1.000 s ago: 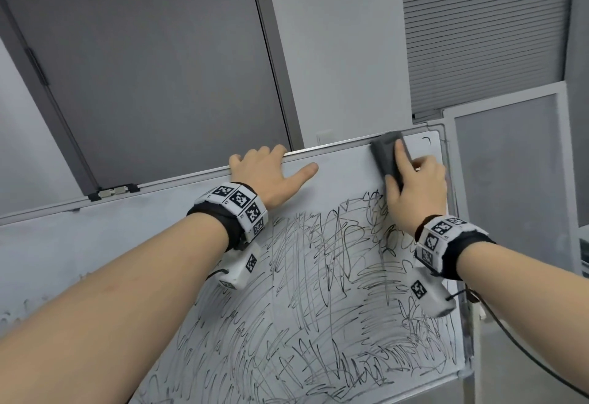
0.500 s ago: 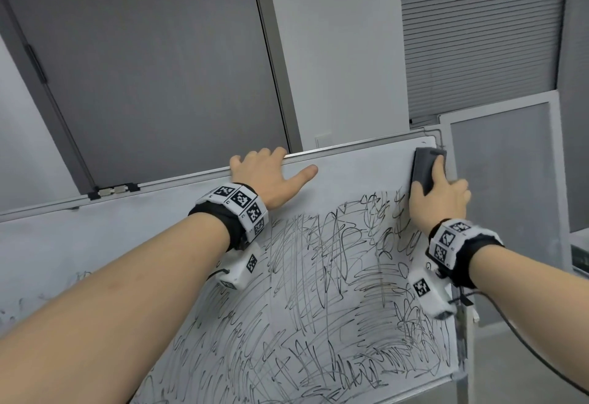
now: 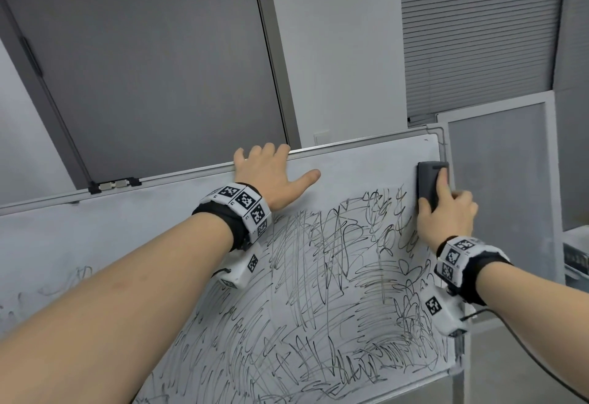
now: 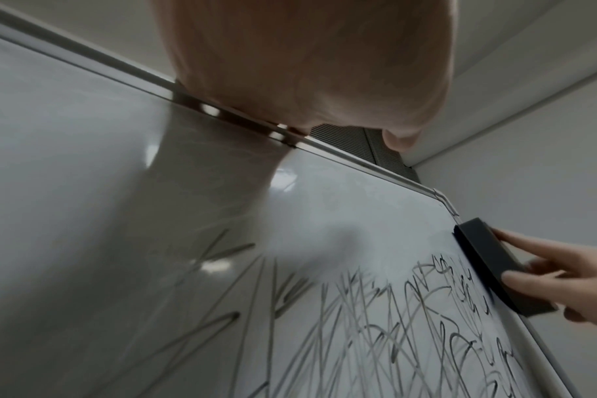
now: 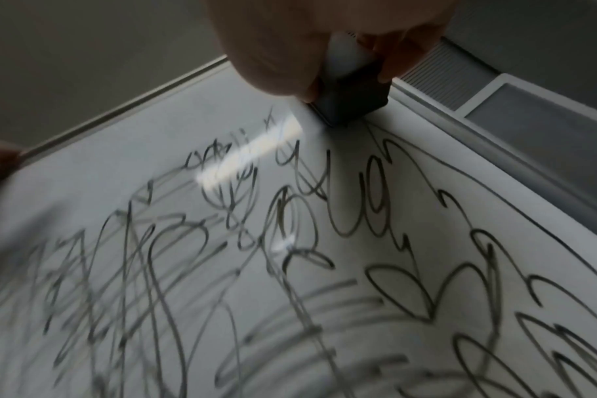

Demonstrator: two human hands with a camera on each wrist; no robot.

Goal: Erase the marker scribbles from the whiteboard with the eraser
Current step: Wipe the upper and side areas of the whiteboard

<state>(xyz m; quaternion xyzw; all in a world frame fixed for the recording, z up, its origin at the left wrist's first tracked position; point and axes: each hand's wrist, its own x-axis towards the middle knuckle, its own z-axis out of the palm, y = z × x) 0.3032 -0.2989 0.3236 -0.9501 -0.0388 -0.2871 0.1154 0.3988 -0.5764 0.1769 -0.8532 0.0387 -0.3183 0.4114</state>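
Scribbles [image 3: 318, 292] sprawl below and left of the upright eraser [image 3: 428, 185] the right hand [image 3: 446, 215] pinches (left hand [image 3: 271, 177] spread, steadying whiteboard [image 3: 360, 161]).

Both arms are bare. Just behind the left hand [image 3: 271, 177] sits a black wrist band [image 3: 237, 212] with white squares showing black patterns. The right hand [image 3: 446, 215] has the same band [image 3: 468, 263]. A white box [image 3: 446, 311] hangs under it, with a thin black cable [image 3: 541, 368].

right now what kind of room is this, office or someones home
Most likely an office or meeting room, not a home. A large framed whiteboard covered in marker scribbles stands on a stand, with grey slatted blinds and a dark grey door-like panel behind it.
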